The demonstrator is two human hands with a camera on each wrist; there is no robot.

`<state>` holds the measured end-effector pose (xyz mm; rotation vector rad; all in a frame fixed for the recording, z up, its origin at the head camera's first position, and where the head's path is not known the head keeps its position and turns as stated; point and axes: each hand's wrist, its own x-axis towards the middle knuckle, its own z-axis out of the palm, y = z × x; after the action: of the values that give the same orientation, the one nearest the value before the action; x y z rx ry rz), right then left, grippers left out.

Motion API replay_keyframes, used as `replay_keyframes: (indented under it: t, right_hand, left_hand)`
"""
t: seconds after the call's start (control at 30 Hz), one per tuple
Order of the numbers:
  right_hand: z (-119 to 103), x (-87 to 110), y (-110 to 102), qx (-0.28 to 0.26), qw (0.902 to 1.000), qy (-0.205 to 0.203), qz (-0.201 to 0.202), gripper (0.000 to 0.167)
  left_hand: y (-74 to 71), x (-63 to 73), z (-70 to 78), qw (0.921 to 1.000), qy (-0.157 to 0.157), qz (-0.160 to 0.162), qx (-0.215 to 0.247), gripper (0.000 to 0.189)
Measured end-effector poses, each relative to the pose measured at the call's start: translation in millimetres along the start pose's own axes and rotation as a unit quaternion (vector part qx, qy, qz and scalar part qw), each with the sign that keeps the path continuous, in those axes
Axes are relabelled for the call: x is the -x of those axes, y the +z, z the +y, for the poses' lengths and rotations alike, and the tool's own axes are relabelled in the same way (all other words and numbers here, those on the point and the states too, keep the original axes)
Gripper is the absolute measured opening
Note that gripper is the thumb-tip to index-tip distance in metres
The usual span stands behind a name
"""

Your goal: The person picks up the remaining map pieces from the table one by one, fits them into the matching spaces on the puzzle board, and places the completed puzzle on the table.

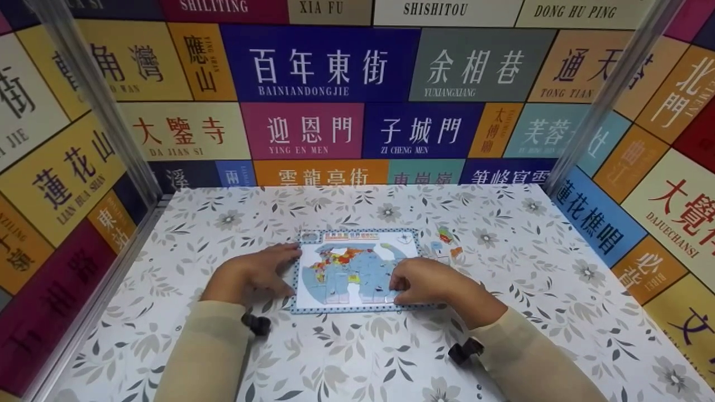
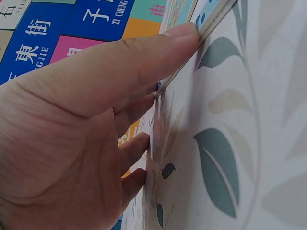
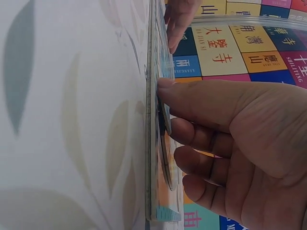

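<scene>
A world-map jigsaw puzzle in a dotted-border board (image 1: 341, 310) lies flat on the table, with many blue and coloured pieces in its oval. My left hand (image 1: 262, 271) rests along the board's left side, fingers spread; in the left wrist view the thumb (image 2: 177, 36) touches the board's edge. Over the board's lower right part, my right hand (image 1: 422, 279) pinches a thin puzzle piece (image 3: 166, 117) between thumb and curled forefinger. That piece is tilted, one edge raised off the board. Its printed face is mostly hidden by the fingers in the head view.
Several loose puzzle pieces (image 1: 445, 234) lie right of the board, among them an orange one (image 1: 456, 251). White shows at the oval's bottom middle. A leaf-patterned cloth (image 1: 346, 357) covers the table; panels with Chinese lettering (image 1: 329, 64) wall it in on three sides.
</scene>
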<state>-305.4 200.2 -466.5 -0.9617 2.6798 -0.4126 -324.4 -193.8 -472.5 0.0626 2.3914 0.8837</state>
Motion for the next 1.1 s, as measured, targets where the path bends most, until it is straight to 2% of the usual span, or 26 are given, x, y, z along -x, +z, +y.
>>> replay_keyframes:
  t: [0.23, 0.4, 0.67, 1.1]
  right_hand:
    - [0.7, 0.1, -0.7, -0.01, 0.9999, -0.004, 0.003, 0.018]
    - [1.3, 0.9, -1.1, -0.021, 0.9998, -0.006, 0.001, 0.021]
    - [0.3, -0.5, -2.1, -0.025, 0.9996, 0.015, -0.007, 0.018]
    - [0.3, -1.4, -1.8, -0.02, 0.9997, 0.01, -0.005, 0.017]
  left_hand:
    - [-0.6, 0.7, -0.6, 1.0, 0.001, -0.001, -0.007, 0.105]
    - [0.1, 0.9, -1.1, 0.9998, 0.014, -0.001, -0.016, 0.105]
    - [0.5, -0.6, -1.4, 0.9995, 0.012, 0.0, -0.029, 0.105]
    - [-0.2, 1.5, 0.9, 0.9999, 0.009, -0.009, 0.001, 0.106]
